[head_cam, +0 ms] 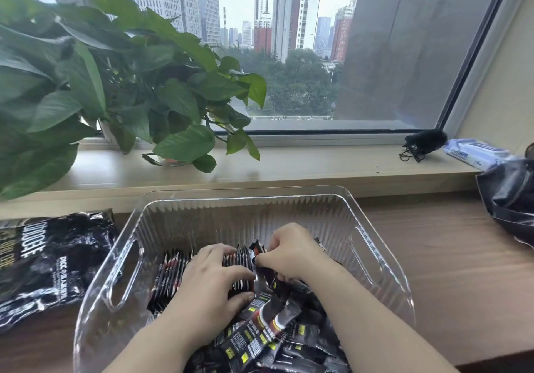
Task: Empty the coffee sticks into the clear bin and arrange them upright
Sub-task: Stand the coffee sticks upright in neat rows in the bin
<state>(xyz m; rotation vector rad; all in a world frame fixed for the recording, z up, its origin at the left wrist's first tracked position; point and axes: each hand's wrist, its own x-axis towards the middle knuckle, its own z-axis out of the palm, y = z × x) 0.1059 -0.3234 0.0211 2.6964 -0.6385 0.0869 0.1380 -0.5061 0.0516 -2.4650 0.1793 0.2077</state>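
Both hands [215,277] curled round coffee sticks [170,274]

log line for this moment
phase: arranging | left hand: grips upright row | right hand: pinches one stick | bin: loose pile near side

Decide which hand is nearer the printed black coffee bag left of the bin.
Left. The left hand holds the upright sticks, closer to the coffee bag; the right hand pinches a stick farther right.
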